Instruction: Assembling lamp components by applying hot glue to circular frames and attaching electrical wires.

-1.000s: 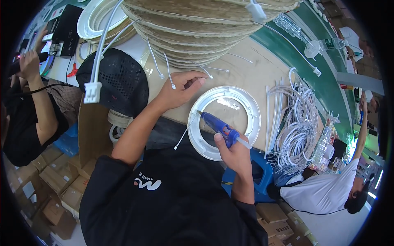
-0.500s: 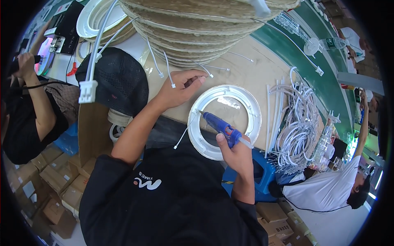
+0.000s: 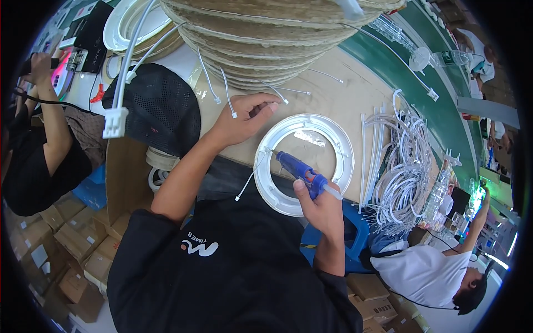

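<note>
Since the earlier frame little has shifted: the right hand (image 3: 322, 208) stays wrapped around the one blue glue gun (image 3: 302, 171), whose nozzle still meets the left inner rim of the single white plastic ring-shaped lamp housing (image 3: 338, 145), which lies flat on the tan worktable (image 3: 350, 94) just ahead of the person. The left hand (image 3: 244, 119) remains apart from the right one, fingers curled and pinched at the ring's upper left edge beside thin white wires (what they pinch is too small to tell). One tall stack of round cardboard discs (image 3: 266, 33) rises behind the hand, its white leads dangling close to the fingers. A heap of white cable looms (image 3: 402, 166) lies right of the ring, a black mesh seat back (image 3: 155, 105) to its left. Two other people work at either side.
</note>
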Motion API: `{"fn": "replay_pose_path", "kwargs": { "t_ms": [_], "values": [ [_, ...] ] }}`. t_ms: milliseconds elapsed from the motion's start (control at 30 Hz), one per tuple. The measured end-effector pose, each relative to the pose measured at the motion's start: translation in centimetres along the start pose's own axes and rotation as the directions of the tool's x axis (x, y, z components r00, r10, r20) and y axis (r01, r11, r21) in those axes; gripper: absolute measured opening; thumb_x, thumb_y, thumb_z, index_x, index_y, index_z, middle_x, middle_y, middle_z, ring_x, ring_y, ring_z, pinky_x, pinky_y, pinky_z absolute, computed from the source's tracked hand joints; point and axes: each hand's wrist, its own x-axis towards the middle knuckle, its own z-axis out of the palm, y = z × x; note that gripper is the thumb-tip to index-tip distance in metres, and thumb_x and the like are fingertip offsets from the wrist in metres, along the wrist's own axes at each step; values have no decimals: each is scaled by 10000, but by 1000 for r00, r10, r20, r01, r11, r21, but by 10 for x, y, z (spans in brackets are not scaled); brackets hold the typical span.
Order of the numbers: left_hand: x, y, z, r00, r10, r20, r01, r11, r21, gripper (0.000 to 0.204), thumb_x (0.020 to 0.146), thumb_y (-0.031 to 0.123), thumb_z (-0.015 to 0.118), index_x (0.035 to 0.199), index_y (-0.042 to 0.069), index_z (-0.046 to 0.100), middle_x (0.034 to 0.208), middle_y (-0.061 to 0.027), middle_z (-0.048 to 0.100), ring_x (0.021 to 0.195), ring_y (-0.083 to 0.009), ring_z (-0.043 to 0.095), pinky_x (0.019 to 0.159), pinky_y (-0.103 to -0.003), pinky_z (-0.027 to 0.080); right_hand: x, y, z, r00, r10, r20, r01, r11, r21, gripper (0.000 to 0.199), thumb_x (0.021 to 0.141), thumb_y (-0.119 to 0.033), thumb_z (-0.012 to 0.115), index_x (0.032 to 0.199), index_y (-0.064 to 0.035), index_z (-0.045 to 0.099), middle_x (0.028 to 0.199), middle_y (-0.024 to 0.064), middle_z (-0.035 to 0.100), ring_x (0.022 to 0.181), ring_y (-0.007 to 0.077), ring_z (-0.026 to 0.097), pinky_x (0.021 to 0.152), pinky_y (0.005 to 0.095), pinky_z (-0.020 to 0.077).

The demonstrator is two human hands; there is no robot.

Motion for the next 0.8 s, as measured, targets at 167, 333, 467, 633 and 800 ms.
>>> {"fn": "replay_pose_path", "kwargs": {
  "t_ms": [167, 333, 467, 633, 800],
  "values": [
    [6, 8, 0, 1000, -10, 3, 10, 1000, 19, 224, 973, 177, 665, 1094, -6, 707, 716, -2, 619, 644, -44, 516, 579, -228, 417, 1, 13, 2, 994, -108, -23, 110, 988, 113, 368, 948, -358, 679, 976, 8, 656, 712, 157, 597, 645, 321, 597, 624, 373, 484],
    [18, 24, -1, 993, 15, 114, -35, 984, 175, 294, 970, 267, 665, 1053, -9, 726, 658, -66, 582, 599, -82, 486, 551, -294, 407, -13, 26, -17, 996, -57, -70, 71, 972, 223, 454, 1013, -333, 586, 1282, 30, 629, 953, 73, 682, 860, 130, 616, 771, 294, 500],
    [27, 36, 4, 933, -88, 348, -51, 927, 371, 281, 953, 250, 639, 1100, 23, 715, 718, -153, 642, 614, -162, 591, 613, -329, 477, -25, 42, -16, 963, 54, -264, 31, 951, 307, 384, 1002, -375, 615, 1103, -9, 676, 804, 0, 606, 763, 92, 561, 685, 261, 454],
    [14, 51, 10, 952, -38, 304, -124, 859, 496, 275, 901, 204, 644, 1122, 45, 681, 711, -202, 653, 585, -320, 633, 579, -420, 488, -34, 54, -20, 923, 28, -383, 106, 940, 325, 385, 1005, -416, 604, 992, -41, 689, 761, -11, 593, 718, 79, 565, 651, 258, 452],
    [-49, 61, 7, 958, -120, 260, -18, 882, 472, 172, 888, 109, 648, 969, 15, 529, 665, -181, 654, 531, -300, 633, 538, -410, 495, -42, 72, -30, 847, 77, -526, 152, 913, 378, 400, 1026, -409, 568, 998, -29, 688, 768, -15, 611, 683, 70, 562, 627, 237, 446]
  ]
}}
